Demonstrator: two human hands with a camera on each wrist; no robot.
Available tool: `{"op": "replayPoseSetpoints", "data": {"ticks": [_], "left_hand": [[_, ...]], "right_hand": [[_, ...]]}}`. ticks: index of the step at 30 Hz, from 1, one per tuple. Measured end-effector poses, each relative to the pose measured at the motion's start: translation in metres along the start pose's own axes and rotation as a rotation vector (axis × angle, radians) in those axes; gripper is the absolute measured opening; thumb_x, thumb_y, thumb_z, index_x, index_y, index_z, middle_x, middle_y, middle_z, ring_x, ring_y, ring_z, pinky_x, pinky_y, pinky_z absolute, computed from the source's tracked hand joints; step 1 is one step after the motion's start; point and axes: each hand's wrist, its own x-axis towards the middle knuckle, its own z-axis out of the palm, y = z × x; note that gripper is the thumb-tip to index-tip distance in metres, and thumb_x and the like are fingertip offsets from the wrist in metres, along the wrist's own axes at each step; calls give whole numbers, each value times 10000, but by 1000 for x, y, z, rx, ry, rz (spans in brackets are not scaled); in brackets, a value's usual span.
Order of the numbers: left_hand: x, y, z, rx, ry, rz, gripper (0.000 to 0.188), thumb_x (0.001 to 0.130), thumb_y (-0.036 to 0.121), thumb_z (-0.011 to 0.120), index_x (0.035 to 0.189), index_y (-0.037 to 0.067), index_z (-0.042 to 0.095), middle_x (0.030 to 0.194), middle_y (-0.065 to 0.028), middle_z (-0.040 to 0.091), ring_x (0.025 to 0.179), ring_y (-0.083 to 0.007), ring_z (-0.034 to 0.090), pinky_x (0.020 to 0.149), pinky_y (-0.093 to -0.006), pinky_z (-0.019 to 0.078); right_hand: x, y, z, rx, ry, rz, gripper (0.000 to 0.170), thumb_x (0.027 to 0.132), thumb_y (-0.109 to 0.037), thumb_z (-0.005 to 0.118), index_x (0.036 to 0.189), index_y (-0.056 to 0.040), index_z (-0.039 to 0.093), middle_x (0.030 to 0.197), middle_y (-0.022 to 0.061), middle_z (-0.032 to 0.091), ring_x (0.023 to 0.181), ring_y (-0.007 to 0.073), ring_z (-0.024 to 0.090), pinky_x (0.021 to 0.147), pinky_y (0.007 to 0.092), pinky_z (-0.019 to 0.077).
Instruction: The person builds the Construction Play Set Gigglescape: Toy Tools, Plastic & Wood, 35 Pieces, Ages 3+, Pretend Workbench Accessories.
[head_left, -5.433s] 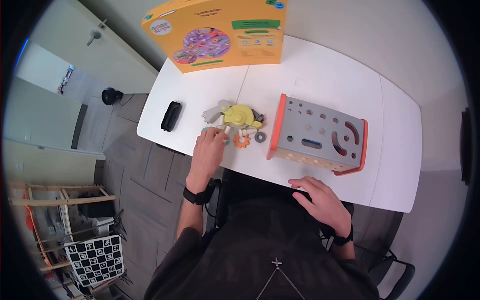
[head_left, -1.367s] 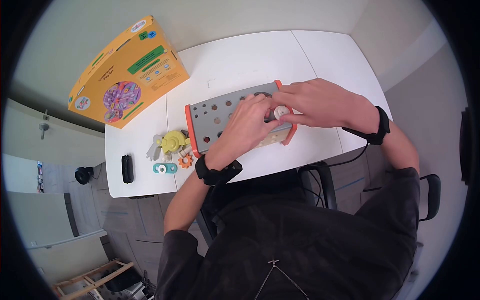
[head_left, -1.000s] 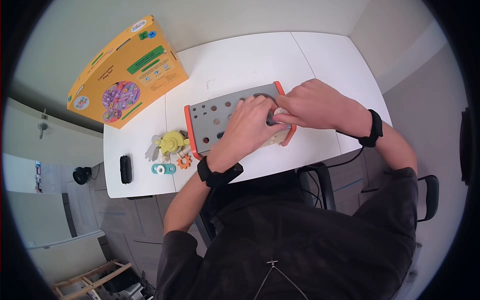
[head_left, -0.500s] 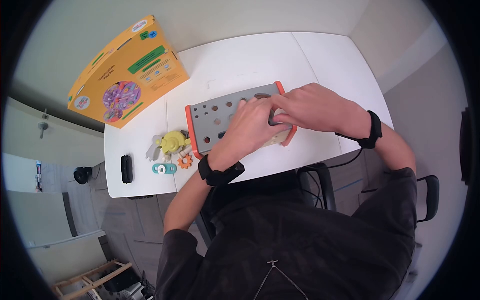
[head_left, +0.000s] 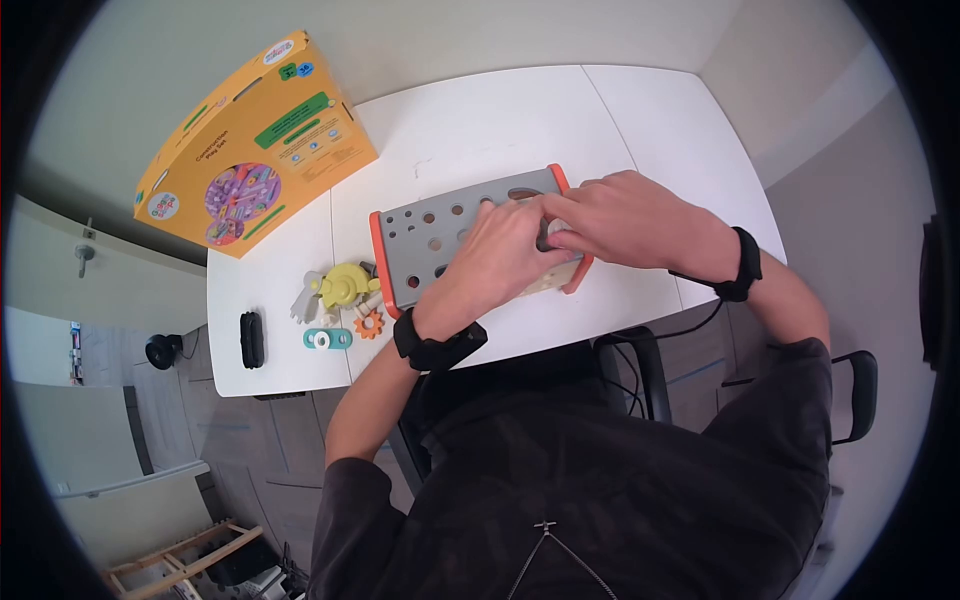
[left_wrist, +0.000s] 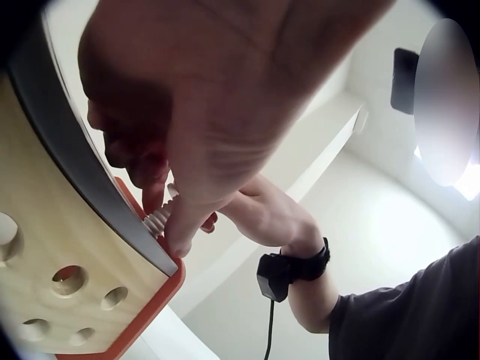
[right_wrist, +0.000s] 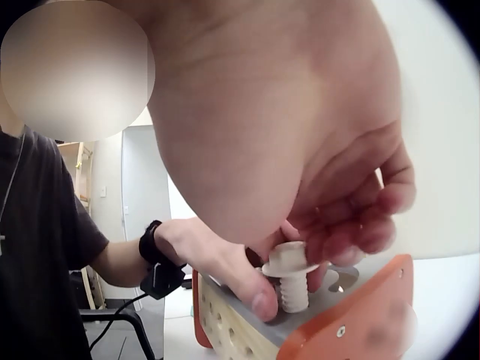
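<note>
A white threaded toy bolt point(right_wrist: 294, 290) stands upright, head up, at the right end of a toy workbench box point(head_left: 405, 257). The box has a grey top with holes, orange end panels and a pale wooden side. My left hand point(head_left: 490, 250) lies over the grey top; its thumb and a finger pinch the bolt's shaft, as the left wrist view shows. From above, my right hand point(head_left: 640, 220) grips the bolt's head with curled fingers. In the head view the hands hide most of the bolt.
Left of the box lie a yellow toy piece point(head_left: 345, 285), an orange gear point(head_left: 369, 324), a teal strip point(head_left: 342, 338) with a white ring, and grey pieces point(head_left: 305, 300). A black case point(head_left: 251, 340) sits near the left edge. Behind stands a large yellow carton point(head_left: 290, 165).
Earlier my left hand was at the loose parts and the right by the table's edge. Both came together at the box. Lately the right fingers shifted over the bolt's head; the left stayed put.
</note>
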Motion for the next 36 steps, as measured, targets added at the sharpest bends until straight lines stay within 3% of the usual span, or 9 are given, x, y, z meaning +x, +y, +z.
{"op": "replayPoseSetpoints", "data": {"ticks": [4,7,12,15,19,25,28,33,36], "left_hand": [[2,-7,11,47,81,13,348,955,311,834,1093,8,731,885,-136,716,850,-320,613,935,-439,468],[6,-15,12,-23,22,-23,321,959,289,828,1081,8,732,880,-136,716,846,-329,616,929,-436,479],[7,-1,-6,-118,-126,-111,242,952,213,804,1009,-18,759,898,-176,749,864,-378,681,928,-437,465],[2,-11,3,42,67,46,265,953,223,810,1045,-19,752,808,-166,701,728,-357,617,811,-437,533],[2,-12,7,26,89,71,268,957,212,803,1063,-27,747,808,-174,693,743,-350,618,804,-429,536],[4,-5,-5,-46,-94,-54,249,972,217,773,1038,-19,732,864,-177,729,810,-363,655,922,-417,480],[3,-6,-6,-9,-66,-47,319,960,259,817,1064,-25,716,782,-165,704,722,-340,611,830,-400,541],[-4,-11,5,-3,93,66,448,917,310,870,1145,-3,645,790,-141,729,728,-310,629,770,-392,546],[0,-6,-1,-89,-14,-145,471,916,313,875,1160,-4,625,849,-128,712,723,-287,610,732,-393,529]], "right_hand": [[10,-10,-11,-196,-300,130,277,1108,-355,588,1143,-84,640,1039,124,732,898,333,734,740,457,557],[-4,6,-1,12,58,-46,274,1110,-353,584,1107,-83,632,1012,119,729,886,333,733,736,461,556],[-8,10,5,156,87,-134,279,1114,-352,577,1091,-79,632,971,119,725,873,334,734,728,466,554],[-1,1,3,26,0,-11,311,1125,-370,562,1066,-74,641,872,119,719,831,341,736,710,466,552],[9,-9,-7,-192,-237,103,351,1135,-387,548,1037,-66,650,764,118,701,787,349,737,690,464,549],[-7,11,11,101,158,-121,325,1120,-368,574,1061,-60,661,806,123,719,813,344,742,697,452,551],[-5,9,17,60,171,-99,338,1119,-383,567,1065,-63,663,759,118,698,763,341,732,661,446,541],[5,-2,1,-235,-114,3,385,1125,-420,535,1030,-65,650,683,112,658,666,335,703,593,438,511],[2,-2,-2,-119,-29,3,334,1118,-392,559,1060,-71,632,683,114,661,657,339,699,585,431,509]]}}
